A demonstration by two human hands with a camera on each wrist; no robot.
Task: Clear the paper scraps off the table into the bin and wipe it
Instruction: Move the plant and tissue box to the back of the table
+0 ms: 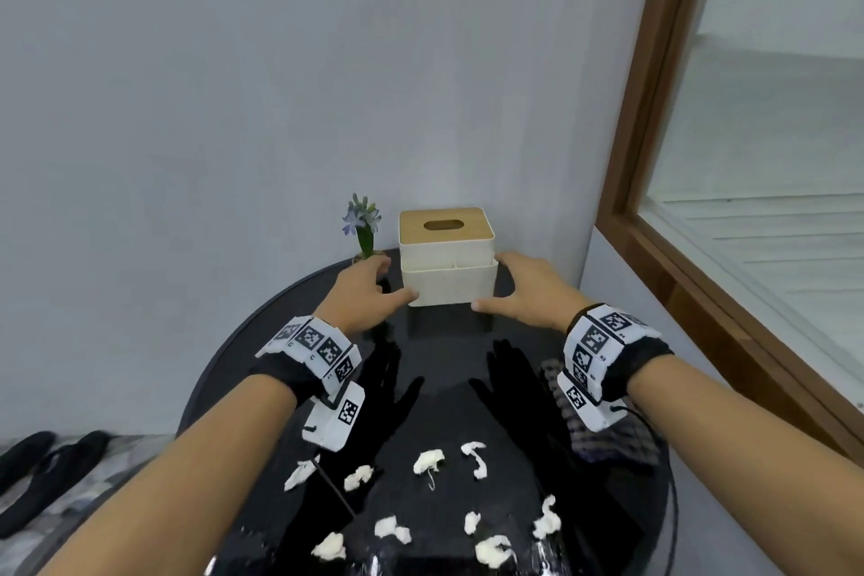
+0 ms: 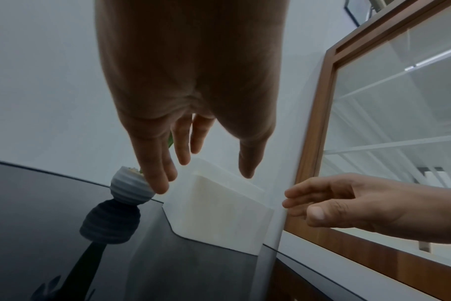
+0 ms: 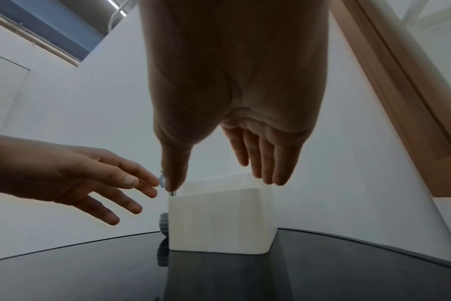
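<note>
Several crumpled white paper scraps (image 1: 430,461) lie scattered on the near half of the round glossy black table (image 1: 444,398). At the table's far edge stands a white box (image 1: 446,285) with a slotted wooden lid and an open front compartment. My left hand (image 1: 395,281) is at the box's left side and my right hand (image 1: 495,283) at its right side. Both have their fingers spread and straight and hold nothing. In the wrist views the left hand (image 2: 206,179) and the right hand (image 3: 221,183) hover just short of the box (image 3: 219,220). No bin is in view.
A checked cloth (image 1: 608,440) lies on the table's right part, under my right wrist. A small ribbed vase (image 2: 130,187) with a purple flower (image 1: 362,220) stands just left of the box. A wood-framed window (image 1: 654,248) is close on the right. Dark slippers (image 1: 42,468) lie on the floor to the left.
</note>
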